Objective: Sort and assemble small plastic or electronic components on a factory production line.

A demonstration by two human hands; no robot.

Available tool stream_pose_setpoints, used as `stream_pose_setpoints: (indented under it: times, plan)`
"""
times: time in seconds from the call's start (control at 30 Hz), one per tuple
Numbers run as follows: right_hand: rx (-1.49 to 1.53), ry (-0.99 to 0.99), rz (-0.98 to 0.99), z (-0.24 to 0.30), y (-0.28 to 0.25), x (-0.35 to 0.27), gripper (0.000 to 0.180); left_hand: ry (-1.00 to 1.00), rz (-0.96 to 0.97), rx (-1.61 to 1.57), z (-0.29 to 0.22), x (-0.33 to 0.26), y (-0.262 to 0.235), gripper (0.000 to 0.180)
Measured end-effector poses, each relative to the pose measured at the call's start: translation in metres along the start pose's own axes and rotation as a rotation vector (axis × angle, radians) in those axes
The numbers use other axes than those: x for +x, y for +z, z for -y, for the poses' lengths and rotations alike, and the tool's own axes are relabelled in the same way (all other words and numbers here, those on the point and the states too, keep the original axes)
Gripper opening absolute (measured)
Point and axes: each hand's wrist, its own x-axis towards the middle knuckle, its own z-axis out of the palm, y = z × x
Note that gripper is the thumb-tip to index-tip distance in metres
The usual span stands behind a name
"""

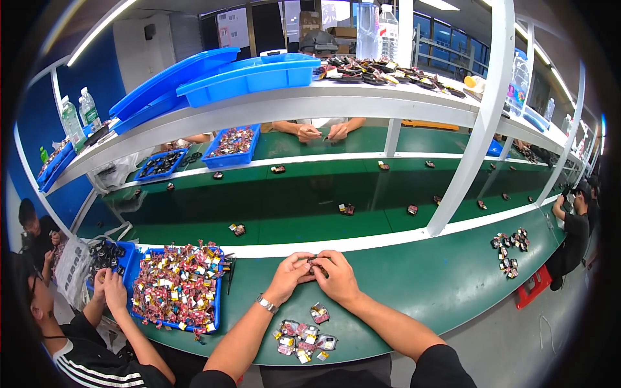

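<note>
My left hand and my right hand meet above the green bench, fingers closed and pinching together. Between their fingertips is a small dark electronic part, mostly covered by the fingers. Just below my hands lies a single black-cased electronic unit with reddish and white-yellow pieces in it. Closer to the bench's front edge, between my forearms, sits a loose group of similar units. A metal-banded watch is on my left wrist.
To my left, a blue tray is heaped with red, white and yellow parts, with black tweezers alongside. A co-worker's hands work beside it. Units ride a green belt behind a white rail. Several units lie far right. An upright post stands ahead.
</note>
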Motion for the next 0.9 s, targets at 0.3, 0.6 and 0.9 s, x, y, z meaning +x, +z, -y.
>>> stream_pose_setpoints:
  times: [0.3, 0.6, 0.9]
  plan:
    - [0.018, 0.064, 0.004, 0.0054, 0.0000, -0.0017, 0.019, 0.049, -0.076, 0.114, 0.0069, 0.0005, 0.0058, 0.023]
    - [-0.019, 0.052, 0.047, 0.0032, -0.0027, -0.0024, 0.017, 0.039, -0.016, 0.084, 0.0054, -0.0010, 0.0015, 0.027]
    - [-0.053, 0.013, 0.027, 0.0022, -0.0002, -0.0011, 0.014, 0.024, -0.017, 0.077, 0.0063, 0.0003, 0.0027, 0.027]
